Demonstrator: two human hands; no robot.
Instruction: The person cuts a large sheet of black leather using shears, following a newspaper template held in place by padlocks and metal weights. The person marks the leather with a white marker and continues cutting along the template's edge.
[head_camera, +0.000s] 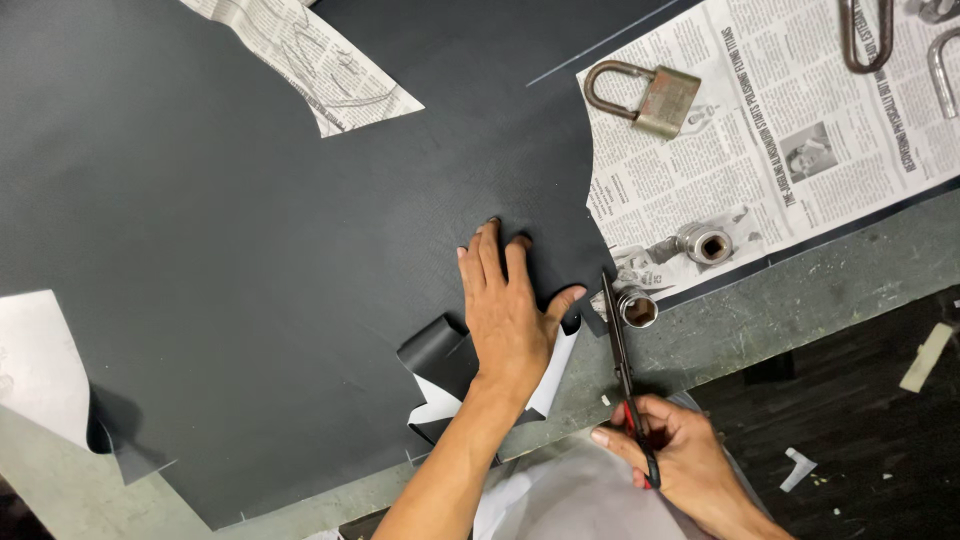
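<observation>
Here the left hand (510, 315) lies flat and open on the big dark grey sheet (250, 230) on the bench (800, 290). The right hand (675, 455) grips red-handled scissors (622, 360), blades at the sheet's edge.

Even, fairly bright light falls from overhead, and the picture is sharp across most of its width. The dark sheet (250, 250) takes the light matte, with a soft pale sheen and no hard glare. Shadows are short and soft: a faint one hugs the left grip (510, 310), another sits under the curled offcut just beside it. Beyond the right grip (670, 455) the floor (860, 420) falls darker. The padlock (660, 100) shows dull highlights. Corners look slightly stretched.
</observation>
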